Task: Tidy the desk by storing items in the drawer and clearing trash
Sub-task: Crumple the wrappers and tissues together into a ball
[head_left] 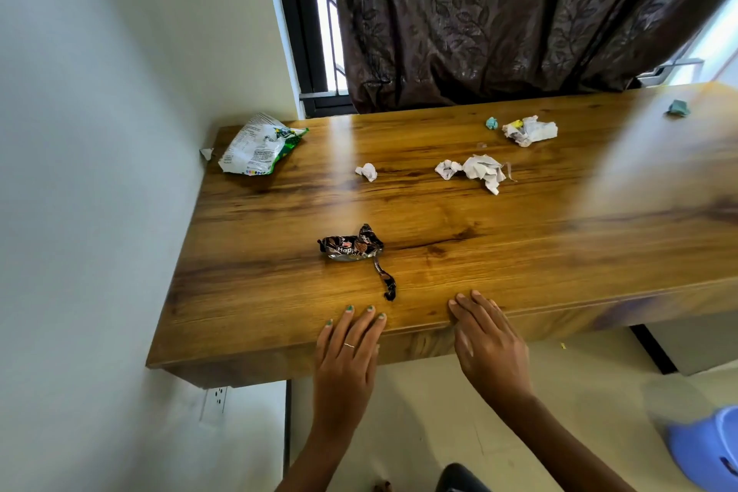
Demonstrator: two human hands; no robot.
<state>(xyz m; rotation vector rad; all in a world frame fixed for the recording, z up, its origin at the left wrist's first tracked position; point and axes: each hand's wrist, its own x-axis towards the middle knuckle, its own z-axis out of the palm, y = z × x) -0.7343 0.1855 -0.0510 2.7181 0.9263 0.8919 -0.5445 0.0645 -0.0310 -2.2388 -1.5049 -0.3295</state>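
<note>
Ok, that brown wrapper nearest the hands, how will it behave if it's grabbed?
The brown wrapper looks crumpled and empty, so probably very light and floppy. Its glossy foil may slide on the polished desk if pushed. The thin torn strip trailing toward the near edge would likely dangle.

Brown leaf-patterned curtain (pixel 499 12) behind; window frame (pixel 307 32) left; blue tub (pixel 703 447) on floor.

On the bench (pixel 519 236), a snack packet (pixel 259 146) lies at the far left corner. A biscuit wrapper (pixel 353 246) lies near the front edge. Crumpled paper wads (pixel 477 170) sit mid-bench toward the far edge, with another paper wad (pixel 529 130) behind them.
</note>
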